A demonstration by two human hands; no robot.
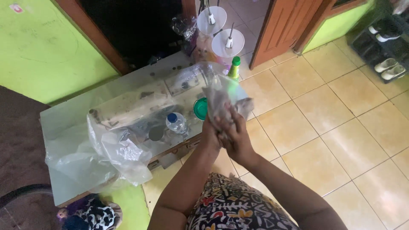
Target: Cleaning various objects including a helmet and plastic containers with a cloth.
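— Crinkled clear plastic, is that what both hands are on?

— Yes. The left hand [211, 130] and the right hand [235, 137] are pressed together at the centre of the frame, fingers curled shut around the lower end of a plastic bag [221, 99]. The bag rises from the grip, bunched and grey-looking, and spreads out above the fingertips.

— Where is the bag compared with the table?

— It is held up in front of the right end of the table [64, 117], covering part of it from this view. I cannot tell whether it touches anything there.

— What lies on the table?

— A clear plastic sheet [104, 155] drapes over its left and middle part and hangs over the near edge. A small water bottle [176, 123] with a blue cap stands near the middle, a round teal lid [200, 108] sits just left of the bag, and a green bottle [234, 68] stands behind the bag, toward the upper centre.

— And the room?

— Lime green walls at upper left and upper right, a beige tiled floor [341, 127] filling the right half, a brown wooden door [289, 23] at the top, and a shoe rack [385, 42] in the upper right corner.

— How are the arms set?

— Both forearms come up from the bottom edge and converge at the wrists, bare, above a patterned garment [232, 208].
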